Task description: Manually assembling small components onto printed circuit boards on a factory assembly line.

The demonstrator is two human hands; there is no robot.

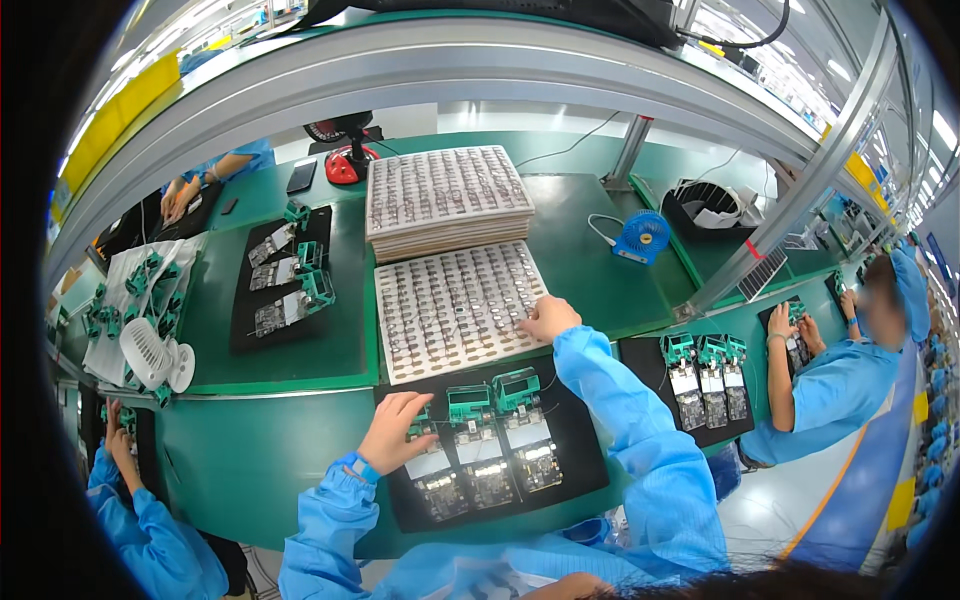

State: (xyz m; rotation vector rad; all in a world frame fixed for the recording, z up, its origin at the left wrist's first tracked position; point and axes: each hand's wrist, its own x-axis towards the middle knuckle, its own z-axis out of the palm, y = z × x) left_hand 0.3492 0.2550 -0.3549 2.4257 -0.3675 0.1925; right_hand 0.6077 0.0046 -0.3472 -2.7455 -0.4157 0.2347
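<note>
On a black mat [590, 470] in front of me lie three circuit boards with green clip-like fixtures, side by side. My left hand [395, 432] is at the leftmost board [440, 490], its thumb and fingers apart on either side of the green fixture [419, 422]. The middle board [488, 480] and the right board [537, 465] lie untouched. Farther out, my right hand [553, 318] reaches to the right edge of a white tray [400, 365] with rows of small metallic parts. Its fingertips are pinched together at the tray; whatever they hold is too small to make out.
Behind the tray rises a stack of similar trays [450, 235]. More boards lie on a black mat [250, 325] at left and another mat [720, 435] at right. A blue fan [641, 237], a white fan [155, 355] and a metal frame bar [740, 270] stand around. Co-workers [835, 385] sit nearby.
</note>
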